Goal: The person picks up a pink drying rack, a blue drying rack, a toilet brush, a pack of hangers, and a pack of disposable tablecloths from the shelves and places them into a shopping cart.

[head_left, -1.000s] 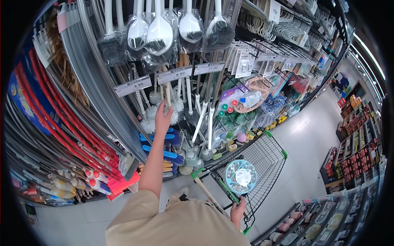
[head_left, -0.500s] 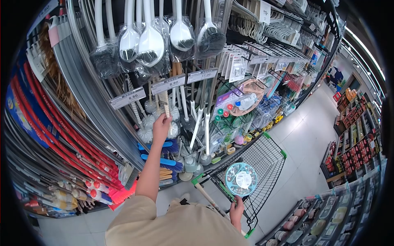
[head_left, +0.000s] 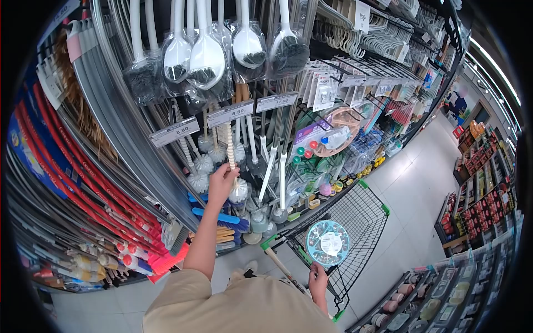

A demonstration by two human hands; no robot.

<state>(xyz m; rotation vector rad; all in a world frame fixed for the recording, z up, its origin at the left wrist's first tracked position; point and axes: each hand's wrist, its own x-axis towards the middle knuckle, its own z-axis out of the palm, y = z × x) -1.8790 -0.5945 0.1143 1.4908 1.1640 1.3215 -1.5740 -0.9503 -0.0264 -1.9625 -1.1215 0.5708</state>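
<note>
My left hand [head_left: 222, 185] is closed around the ribbed cream handle of a toilet brush [head_left: 230, 145], just above its round white bristle head. Similar brushes with white heads [head_left: 202, 164] hang beside and behind it, below the price tags [head_left: 230, 114]. My right hand [head_left: 318, 281] grips the lower edge of a round light-blue packaged item [head_left: 315, 256] with a white label in the middle. It is held over the shopping cart [head_left: 363, 236]. The part under my right fingers is hidden.
Wrapped white brushes with dark bristles [head_left: 206, 58] hang above. Red-handled mops or brooms [head_left: 72, 177] fill the rack at left. Blue brushes [head_left: 225, 215] hang low near my left forearm. Hook packs [head_left: 323, 91] and hangers line the right. Opposite shelves [head_left: 483, 188] border the aisle floor [head_left: 408, 177].
My left hand has moved down and slightly right, drawing the toilet brush lower. My right hand still holds the round item over the cart.
</note>
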